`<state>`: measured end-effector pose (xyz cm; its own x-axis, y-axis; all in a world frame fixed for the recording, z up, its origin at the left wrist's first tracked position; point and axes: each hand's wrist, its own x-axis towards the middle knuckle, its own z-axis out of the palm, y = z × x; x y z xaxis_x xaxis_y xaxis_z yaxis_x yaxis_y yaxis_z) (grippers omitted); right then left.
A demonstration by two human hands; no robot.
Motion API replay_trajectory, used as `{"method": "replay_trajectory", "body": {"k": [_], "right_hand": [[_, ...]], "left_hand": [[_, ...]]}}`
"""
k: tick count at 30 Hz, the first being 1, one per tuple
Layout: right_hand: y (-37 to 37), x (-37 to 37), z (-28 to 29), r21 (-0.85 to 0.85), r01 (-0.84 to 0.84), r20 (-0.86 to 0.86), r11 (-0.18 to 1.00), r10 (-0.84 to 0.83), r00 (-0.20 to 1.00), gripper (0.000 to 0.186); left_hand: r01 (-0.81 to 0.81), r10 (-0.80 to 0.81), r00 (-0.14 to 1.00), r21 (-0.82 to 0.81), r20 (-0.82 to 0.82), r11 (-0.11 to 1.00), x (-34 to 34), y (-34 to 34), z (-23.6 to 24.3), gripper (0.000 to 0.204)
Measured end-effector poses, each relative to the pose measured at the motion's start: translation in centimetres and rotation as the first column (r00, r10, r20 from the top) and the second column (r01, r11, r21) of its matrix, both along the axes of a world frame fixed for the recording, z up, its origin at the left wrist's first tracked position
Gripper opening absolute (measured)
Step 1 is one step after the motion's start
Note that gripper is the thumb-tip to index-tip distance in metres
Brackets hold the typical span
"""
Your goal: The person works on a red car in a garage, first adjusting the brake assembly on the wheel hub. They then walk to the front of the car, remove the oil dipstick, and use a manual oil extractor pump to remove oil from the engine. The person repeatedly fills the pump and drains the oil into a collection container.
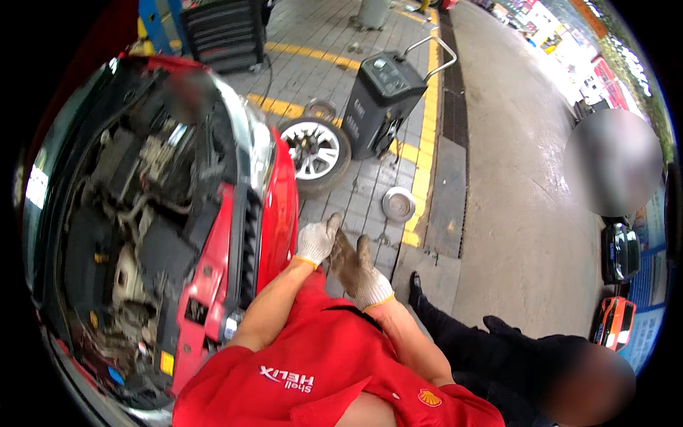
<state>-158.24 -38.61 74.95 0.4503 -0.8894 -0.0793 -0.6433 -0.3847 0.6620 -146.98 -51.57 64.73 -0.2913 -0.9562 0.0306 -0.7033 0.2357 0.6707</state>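
Observation:
Both my hands are close together in front of my red shirt, beside the car's front corner, in knitted white work gloves. My left hand (318, 240) is closed, its fingers bent against the finger end of my right glove. What it grips there, if anything, is hidden. My right hand (361, 276) has its soiled brown palm side showing. Its thumb stands apart and its fingers reach out toward my left hand. I see no tool in either hand. At my left is the red car (286, 192), its engine bay (135, 213) exposed.
Past my hands, a wheel (313, 151) lies on the paving beside a dark wheeled machine (380, 99) with a metal handle. A round metal dish (398, 204) sits nearer. A person in dark clothes (498, 363) is close at my right. A black tool cabinet (224, 35) stands far left.

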Motion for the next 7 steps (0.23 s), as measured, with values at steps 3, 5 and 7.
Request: {"method": "replay_trajectory", "body": {"k": [3,5,7], "right_hand": [[-6.3,-2.9,0.1,-0.119,-0.030,-0.094,0.992,0.019,0.995,0.061],[-9.1,-4.6,-1.5,-0.251,-0.029,-0.315,0.968,-0.053,0.948,0.060],[-12.1,-8.6,-1.8,-0.369,-0.019,-0.535,0.929,-0.195,0.822,0.061]], "left_hand": [[0.024,-0.025,0.999,0.016,0.032,1.000,-2.9,-7.2,-1.2,0.070],[0.118,-0.102,0.987,-0.129,0.123,0.985,-3.7,-9.7,-1.8,0.055],[0.234,-0.215,0.971,-0.243,0.102,0.941,-9.0,-13.9,-1.1,0.056]]}}
